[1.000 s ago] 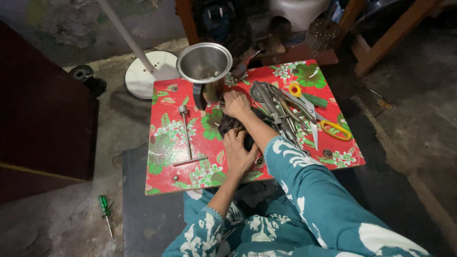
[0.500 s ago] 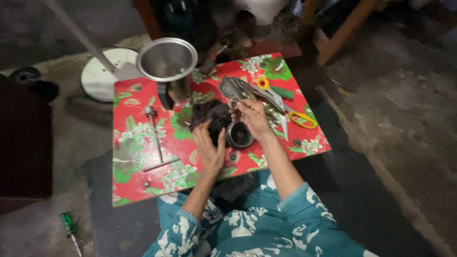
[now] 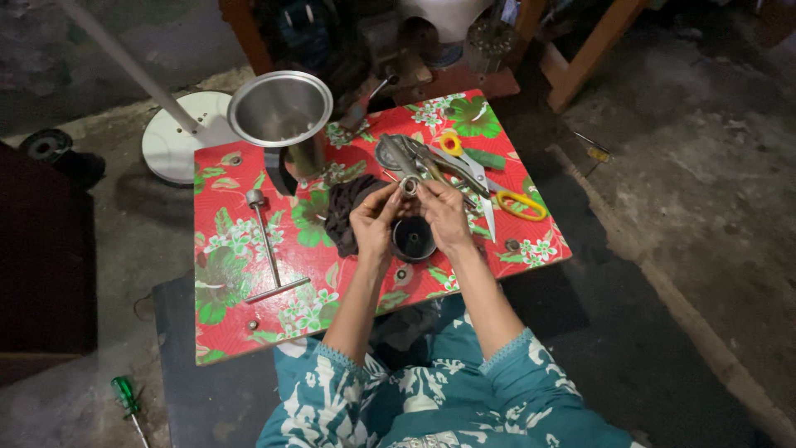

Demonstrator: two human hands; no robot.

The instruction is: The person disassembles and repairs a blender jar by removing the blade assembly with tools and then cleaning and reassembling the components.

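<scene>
Your left hand (image 3: pixel 375 219) and right hand (image 3: pixel 444 214) are pinching a small metal ring (image 3: pixel 409 186) together, holding it up over the desk (image 3: pixel 249 307). A black cup (image 3: pixel 413 239) is sitting just under your hands. A dark cloth (image 3: pixel 344 211) is lying beside it, with scissors (image 3: pixel 497 199) nearby.

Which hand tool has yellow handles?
The scissors, lying right of the right hand on the red table. The pliers above them are bare grey metal, and the screwdriver on the floor has a green handle.
</scene>
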